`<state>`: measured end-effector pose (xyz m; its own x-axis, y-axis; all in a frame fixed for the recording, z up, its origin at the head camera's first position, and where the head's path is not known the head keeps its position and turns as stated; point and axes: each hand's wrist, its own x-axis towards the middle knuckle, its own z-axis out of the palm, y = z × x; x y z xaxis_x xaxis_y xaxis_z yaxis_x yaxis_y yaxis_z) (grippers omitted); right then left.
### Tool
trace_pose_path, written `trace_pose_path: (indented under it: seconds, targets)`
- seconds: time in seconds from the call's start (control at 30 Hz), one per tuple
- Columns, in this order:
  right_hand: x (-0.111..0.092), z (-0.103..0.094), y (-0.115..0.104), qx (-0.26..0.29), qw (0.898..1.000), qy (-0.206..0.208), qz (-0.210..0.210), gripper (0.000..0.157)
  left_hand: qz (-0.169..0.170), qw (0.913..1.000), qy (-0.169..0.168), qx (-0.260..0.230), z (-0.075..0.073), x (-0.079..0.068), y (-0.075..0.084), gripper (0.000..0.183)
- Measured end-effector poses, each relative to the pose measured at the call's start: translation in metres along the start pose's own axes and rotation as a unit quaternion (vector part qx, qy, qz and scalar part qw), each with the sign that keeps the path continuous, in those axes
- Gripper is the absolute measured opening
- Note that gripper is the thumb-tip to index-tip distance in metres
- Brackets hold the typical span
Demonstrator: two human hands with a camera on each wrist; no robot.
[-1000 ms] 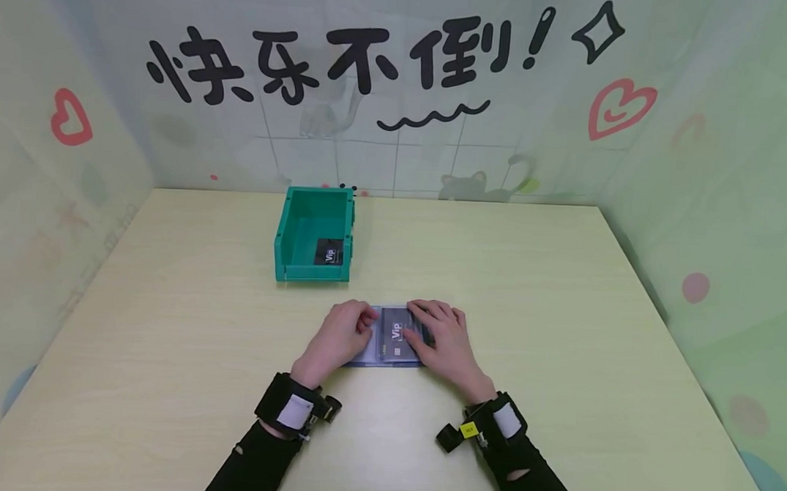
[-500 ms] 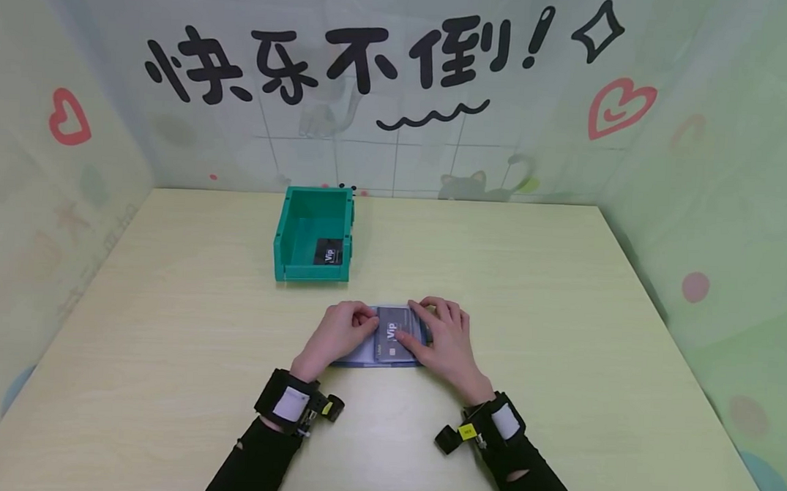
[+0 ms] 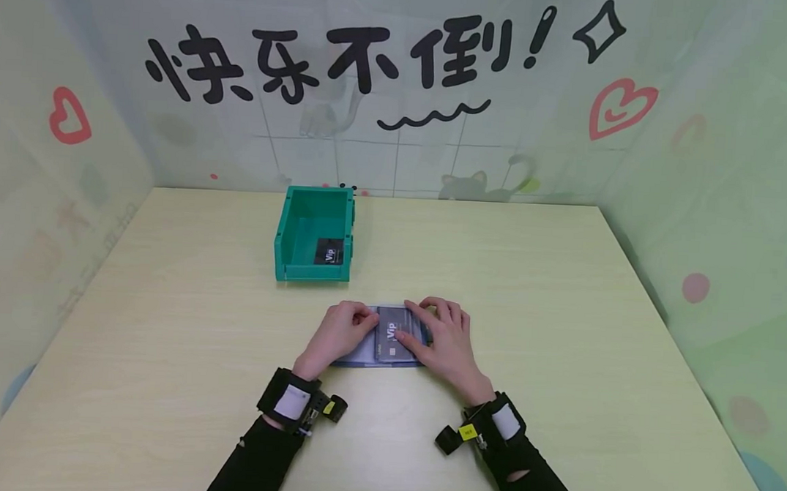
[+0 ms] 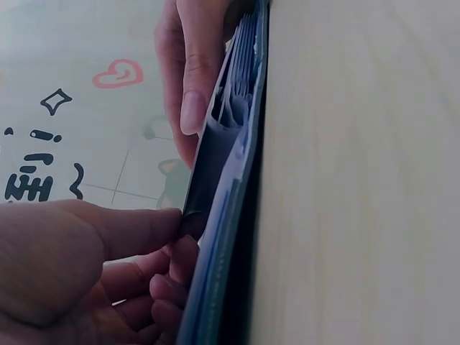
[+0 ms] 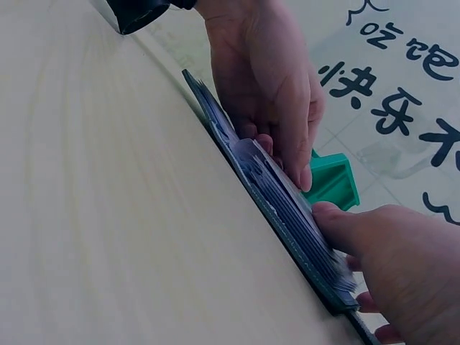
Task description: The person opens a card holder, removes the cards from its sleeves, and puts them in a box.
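A card holder (image 3: 355,359) with clear sleeves lies spread on the table, its pages stacked on the right side. A dark card marked "Vip" (image 3: 387,349) is on top of that stack. My left hand (image 3: 338,334) pinches the card's left edge between thumb and finger; the left wrist view shows this edge lifted off the pages (image 4: 233,108). At the right side, my right hand (image 3: 447,339) grips the holder, thumb on the card and fingers at the far and right edges. Whether the card is still within its sleeve cannot be told.
Behind the hands a green open bin (image 3: 312,273) stands at the back of the table, with a black "Vip" card (image 3: 329,252) inside. A printed cloth backdrop (image 3: 397,158) encloses the table's back and sides.
Over the last second the card has shifted slightly left with my left fingers, and my right thumb has slid a little left on it. In the last half second the hands are nearly still.
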<state>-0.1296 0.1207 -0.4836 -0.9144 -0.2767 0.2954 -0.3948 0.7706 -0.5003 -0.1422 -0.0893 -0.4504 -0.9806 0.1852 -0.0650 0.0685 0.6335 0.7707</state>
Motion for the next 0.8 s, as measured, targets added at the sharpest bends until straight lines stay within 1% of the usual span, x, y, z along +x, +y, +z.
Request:
trace_pose_path:
  seconds: [0.2, 0.37, 0.57, 0.8]
  targets:
    - [0.0002, 0.0003, 0.0004, -0.001, 1.000, -0.001, -0.003, 0.054, 0.004, 0.9998, 0.019, 0.010, 0.0025, 0.0004, 0.0016, 0.017]
    - [0.0000, 0.0007, 0.0004, 0.005, 1.000, -0.003, -0.001, 0.053, -0.001, 0.9999, 0.013, 0.009, 0.0015, 0.0007, 0.0003, 0.017]
    - [-0.0001, 0.0010, 0.0006, 0.007, 1.000, 0.001, -0.005, 0.052, -0.020, 0.9998, 0.007, -0.003, -0.0021, 0.0003, 0.0007, 0.018]
    - [-0.0006, 0.0004, 0.0006, 0.000, 1.000, -0.004, -0.005, 0.052, -0.025, 0.9997, -0.001, -0.005, -0.0019, -0.0010, 0.0018, 0.020]
